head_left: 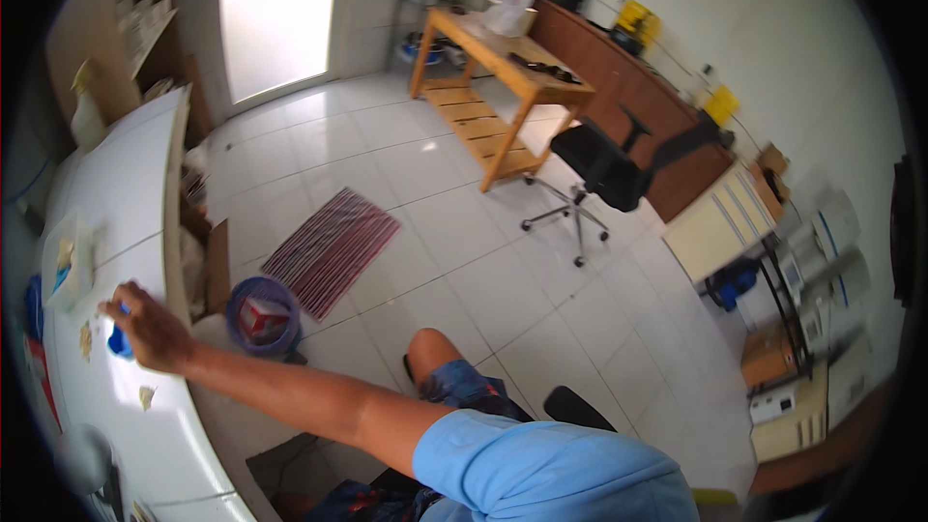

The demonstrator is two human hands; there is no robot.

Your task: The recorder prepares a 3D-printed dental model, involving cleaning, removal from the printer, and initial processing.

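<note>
Reaching across from the lower middle, a forearm below a light-blue sleeve leads to my right hand over the white tiled counter at the left. Its fingers curl around a small blue object, partly hidden beneath them. A translucent plastic container with things inside stands just beyond the hand. Small beige bits lie on the counter close by. My left hand is not visible.
Beside the counter are a purple bin and striped mat. Farther back stand a wooden table, a black office chair and shelving by a bright door. Cabinets and equipment line the right wall.
</note>
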